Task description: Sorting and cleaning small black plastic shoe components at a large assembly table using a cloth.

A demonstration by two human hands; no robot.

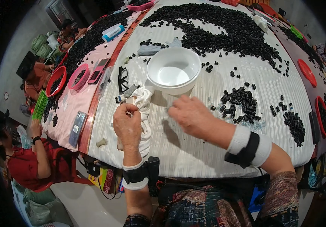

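My left hand [128,125] is raised with thumb and fingers pinched together, beside a bunched white cloth [145,109]. Whatever it pinches is too small or hidden to make out. To its right, my right hand [189,115] hovers over the striped white tablecloth [178,151], its fingers curled in and mostly hidden behind its back. A white plastic bowl [172,90] stands just beyond both hands, with nothing visible inside. Right of my right hand lies a loose heap of small black cylindrical parts [242,104], and a smaller black pile [295,128] sits farther right.
A large spread of black parts [216,22] covers the table's far side. Black-framed glasses [122,80] and a grey cloth bundle [149,50] lie near the bowl. At left are a phone [77,128], a pink basket [79,76] and people at work; red trays [322,116] stand at right.
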